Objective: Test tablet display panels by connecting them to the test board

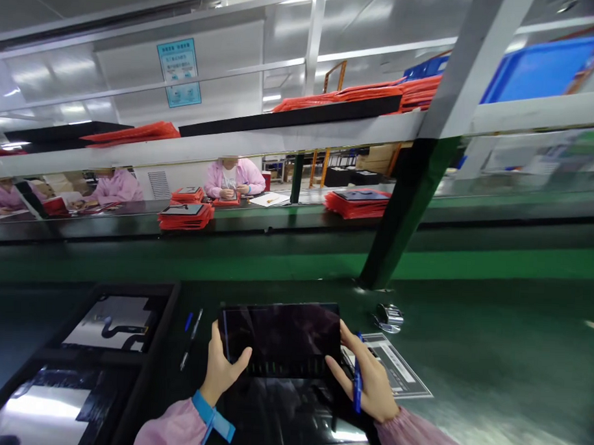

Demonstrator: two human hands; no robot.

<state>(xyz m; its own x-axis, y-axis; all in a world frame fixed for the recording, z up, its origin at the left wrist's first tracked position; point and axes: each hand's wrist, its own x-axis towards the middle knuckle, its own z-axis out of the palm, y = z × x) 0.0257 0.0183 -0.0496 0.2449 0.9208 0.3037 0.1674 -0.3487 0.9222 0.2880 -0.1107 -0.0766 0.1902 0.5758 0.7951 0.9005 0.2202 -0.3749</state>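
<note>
Left hand (pixel 222 369), right hand (pixel 372 384) turned inward | panel (pixel 283 335) pinched by fingers (pixel 339 374), toward near edge of surface (pixel 498 333) | glossy, black

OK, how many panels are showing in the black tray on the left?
2 in the tray: one panel in the far compartment, another panel in the near one, cut off by the picture's edge. More could be hidden underneath.

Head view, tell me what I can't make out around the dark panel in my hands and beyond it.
In the head view:
Underside of the dark panel: faces away, hidden by the panel itself.
Part of the printed sheet: covered by the right hand.
Near end of the black tray: cut off by the bottom edge.
Writing on the blue poster: too small and blurred.
</note>
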